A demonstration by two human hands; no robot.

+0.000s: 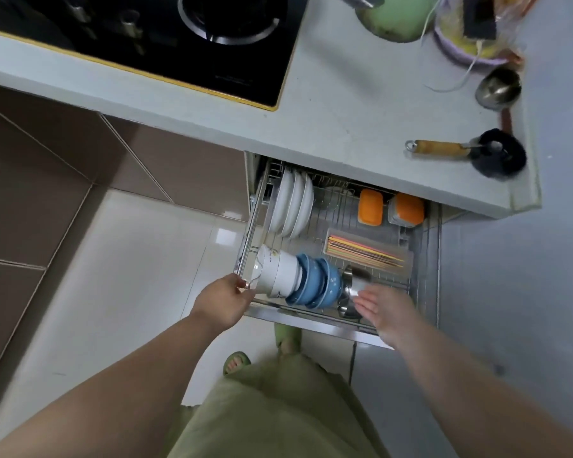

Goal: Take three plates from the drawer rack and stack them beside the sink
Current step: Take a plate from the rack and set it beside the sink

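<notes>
Bare forearms, green garment, green slippers.

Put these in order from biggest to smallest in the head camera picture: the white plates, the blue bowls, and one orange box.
1. White plates, the row standing in the rack.
2. Blue bowls, the nested stack; close to the plates in size and nearer the camera, so this order is unsure.
3. Left orange box, clearly smallest.

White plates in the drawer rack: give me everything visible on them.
The white plates look like glazed ceramic, plain and glossy, with no pattern visible. Several stand on edge, packed face to face in the wire slots at the back left of the pulled-out drawer rack, leaning slightly; the exact count is hard to tell. Their far edges sit just under the countertop lip. Neither hand touches them: the left hand is at the rack's front left corner, and the right hand hovers over the front edge.
</notes>
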